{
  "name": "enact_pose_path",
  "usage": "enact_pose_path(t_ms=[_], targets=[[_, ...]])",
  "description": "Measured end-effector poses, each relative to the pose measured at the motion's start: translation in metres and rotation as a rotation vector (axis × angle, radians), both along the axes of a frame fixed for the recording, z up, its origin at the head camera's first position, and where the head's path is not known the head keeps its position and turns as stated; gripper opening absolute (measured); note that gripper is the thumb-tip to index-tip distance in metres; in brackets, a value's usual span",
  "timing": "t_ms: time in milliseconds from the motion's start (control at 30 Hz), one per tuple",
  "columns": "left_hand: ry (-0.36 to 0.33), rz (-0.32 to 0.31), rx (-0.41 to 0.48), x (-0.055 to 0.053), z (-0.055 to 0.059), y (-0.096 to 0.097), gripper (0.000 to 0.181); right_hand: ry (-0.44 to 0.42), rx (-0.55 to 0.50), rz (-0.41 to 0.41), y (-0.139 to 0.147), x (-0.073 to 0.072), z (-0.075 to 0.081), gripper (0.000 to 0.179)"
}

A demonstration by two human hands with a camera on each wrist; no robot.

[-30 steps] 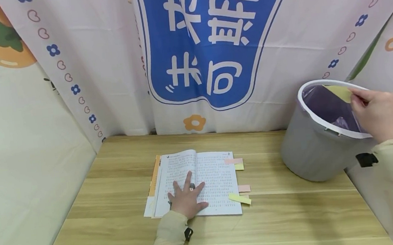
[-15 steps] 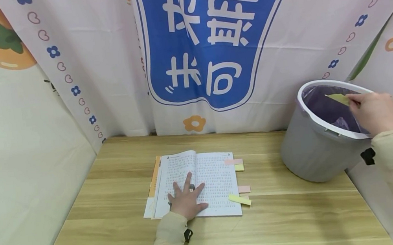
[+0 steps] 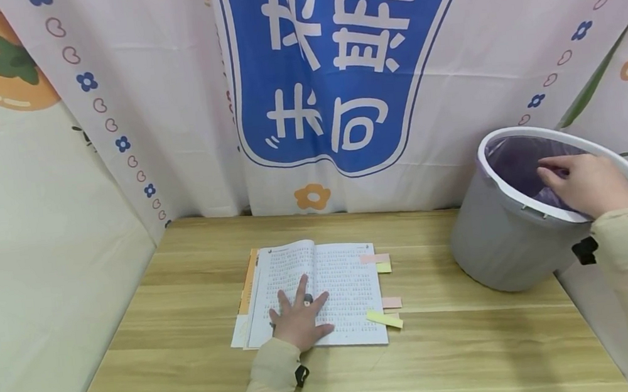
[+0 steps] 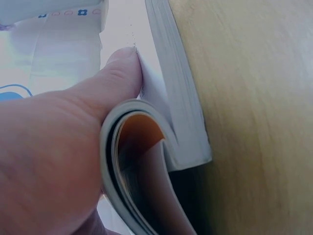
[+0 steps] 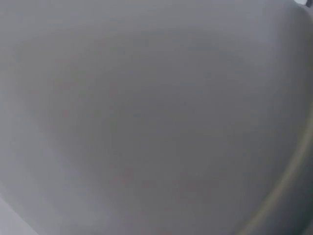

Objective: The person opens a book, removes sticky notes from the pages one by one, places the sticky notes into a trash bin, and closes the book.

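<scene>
My left hand [image 3: 299,323] rests on an open book [image 3: 352,293], its fingers spread across the two printed pages near the fold. In the left wrist view my left thumb [image 4: 122,73] presses on the page beside the spine, and the book's other pages [image 4: 137,112] curl up next to it. Over the mouth of a grey trash can [image 3: 500,247] hovers my right hand [image 3: 593,181], with fingers loosely bent and no paper showing at the fingertips. A blurred grey surface [image 5: 156,122] fills the right wrist view.
Pink and yellow sticky tabs [image 3: 384,319] stick out from the book's right edge. The trash can has a white rim and a purple liner [image 3: 515,161], and stands at the wooden table's [image 3: 449,359] right edge. Printed curtains [image 3: 186,107] hang behind.
The yellow paper pinched in my right hand has gone from sight. That hand has moved slightly left over the trash can's mouth. My left hand has stayed on the book.
</scene>
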State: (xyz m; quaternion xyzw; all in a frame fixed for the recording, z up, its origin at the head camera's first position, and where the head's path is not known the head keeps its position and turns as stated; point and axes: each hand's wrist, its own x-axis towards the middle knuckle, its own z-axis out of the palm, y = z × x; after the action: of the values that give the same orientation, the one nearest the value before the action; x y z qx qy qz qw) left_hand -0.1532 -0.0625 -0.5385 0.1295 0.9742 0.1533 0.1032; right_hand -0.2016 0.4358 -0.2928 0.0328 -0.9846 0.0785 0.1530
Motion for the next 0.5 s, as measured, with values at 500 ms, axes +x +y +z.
enact_pose_path(t_ms=[500], targets=[[-0.001, 0.0, -0.009, -0.002, -0.004, 0.0, 0.069, 0.326, -0.068, 0.008, -0.051, 0.032, 0.017, 0.028]])
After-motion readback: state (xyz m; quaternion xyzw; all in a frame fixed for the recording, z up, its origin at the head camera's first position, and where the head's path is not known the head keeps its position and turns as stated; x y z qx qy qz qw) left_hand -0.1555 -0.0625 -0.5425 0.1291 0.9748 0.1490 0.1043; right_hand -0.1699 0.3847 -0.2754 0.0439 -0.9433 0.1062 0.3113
